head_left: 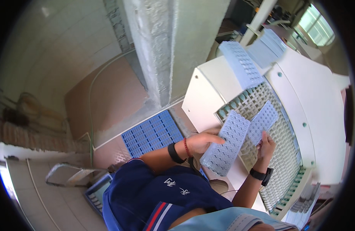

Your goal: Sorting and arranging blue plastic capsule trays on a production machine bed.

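My left hand (pixel 202 141) grips a long pale blue perforated tray (pixel 227 143) by its near edge. A black band and a red string sit on that wrist. My right hand (pixel 265 147), with a black watch on the wrist, holds a smaller pale blue perforated tray (pixel 263 121) from below. Both trays hover over a white machine (pixel 301 96) with a woven mesh bed (pixel 270 154). The two trays touch or overlap slightly at their inner edges.
A stack of pale blue trays (pixel 240 63) lies on the machine's far side. A blue plastic grid pallet (pixel 152 134) rests on the floor beside a concrete pillar (pixel 166 50). More stacked trays (pixel 302 208) sit at lower right. A scale-like device (pixel 95 192) stands at lower left.
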A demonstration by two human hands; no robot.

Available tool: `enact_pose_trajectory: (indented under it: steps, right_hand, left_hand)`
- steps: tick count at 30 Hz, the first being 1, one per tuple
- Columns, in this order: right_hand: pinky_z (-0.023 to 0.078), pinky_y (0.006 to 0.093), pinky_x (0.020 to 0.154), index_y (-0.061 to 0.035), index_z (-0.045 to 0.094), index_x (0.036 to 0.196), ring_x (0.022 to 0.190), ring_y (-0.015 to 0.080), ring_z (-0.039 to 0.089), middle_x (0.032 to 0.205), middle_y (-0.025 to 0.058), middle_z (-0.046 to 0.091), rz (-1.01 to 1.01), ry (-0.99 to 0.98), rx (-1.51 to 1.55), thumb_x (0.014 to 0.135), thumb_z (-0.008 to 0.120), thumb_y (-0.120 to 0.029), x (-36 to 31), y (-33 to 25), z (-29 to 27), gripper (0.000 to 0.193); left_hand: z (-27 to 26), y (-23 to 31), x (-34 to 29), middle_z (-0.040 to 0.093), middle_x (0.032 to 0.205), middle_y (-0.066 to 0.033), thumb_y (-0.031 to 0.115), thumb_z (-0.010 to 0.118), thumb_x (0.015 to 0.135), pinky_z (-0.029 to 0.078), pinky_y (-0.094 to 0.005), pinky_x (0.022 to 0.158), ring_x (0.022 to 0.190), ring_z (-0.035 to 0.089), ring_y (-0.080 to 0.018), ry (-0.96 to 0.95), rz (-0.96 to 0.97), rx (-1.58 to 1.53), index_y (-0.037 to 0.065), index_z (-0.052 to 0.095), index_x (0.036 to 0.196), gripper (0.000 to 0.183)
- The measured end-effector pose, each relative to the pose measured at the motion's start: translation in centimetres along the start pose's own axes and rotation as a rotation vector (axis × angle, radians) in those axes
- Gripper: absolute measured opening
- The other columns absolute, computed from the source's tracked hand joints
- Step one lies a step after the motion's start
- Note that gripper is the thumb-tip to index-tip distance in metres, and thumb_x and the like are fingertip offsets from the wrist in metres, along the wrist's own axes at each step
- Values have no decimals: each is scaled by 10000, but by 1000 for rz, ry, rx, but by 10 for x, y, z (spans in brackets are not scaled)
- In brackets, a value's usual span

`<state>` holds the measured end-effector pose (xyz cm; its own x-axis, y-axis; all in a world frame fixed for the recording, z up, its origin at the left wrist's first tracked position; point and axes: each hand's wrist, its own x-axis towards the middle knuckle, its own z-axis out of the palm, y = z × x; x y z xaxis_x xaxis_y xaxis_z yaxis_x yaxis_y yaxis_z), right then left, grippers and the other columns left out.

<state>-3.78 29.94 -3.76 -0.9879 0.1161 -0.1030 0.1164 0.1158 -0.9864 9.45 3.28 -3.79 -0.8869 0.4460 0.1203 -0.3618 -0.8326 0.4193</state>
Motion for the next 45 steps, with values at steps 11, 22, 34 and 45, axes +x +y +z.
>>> enact_pose_trajectory:
  steps: [11,22,34,45]
  right_hand:
    - [318,218,343,35,638,797,392,78,437,529,18,505,-92,117,-514,849,629,-265,-10,8,-47,304]
    - [397,180,392,23,611,886,467,68,515,669,44,602,79,-391,-105,896,557,-133,-115,-7,-7,165]
    - [377,219,459,-17,614,780,523,62,481,632,-16,539,-19,139,150,848,631,-193,-49,-15,-73,189]
    - [372,243,412,32,667,741,441,97,484,540,28,547,79,427,-409,794,675,-221,-24,14,-216,259]
  left_hand:
    - [-8,7,-2,495,1264,-148,125,630,833,389,-347,982,1142,502,-222,38,19,77,-72,362,1307,579]
    - [-8,-12,22,561,1177,-131,144,632,831,441,-310,902,1051,546,-185,95,35,394,-77,449,1245,504]
    - [-7,-7,16,600,1077,-118,101,565,870,506,-324,809,933,608,-197,216,-49,288,-43,491,1182,352]
    - [-12,-24,18,612,1049,-113,96,571,866,509,-311,788,913,613,-190,252,-104,267,-44,504,1157,331]
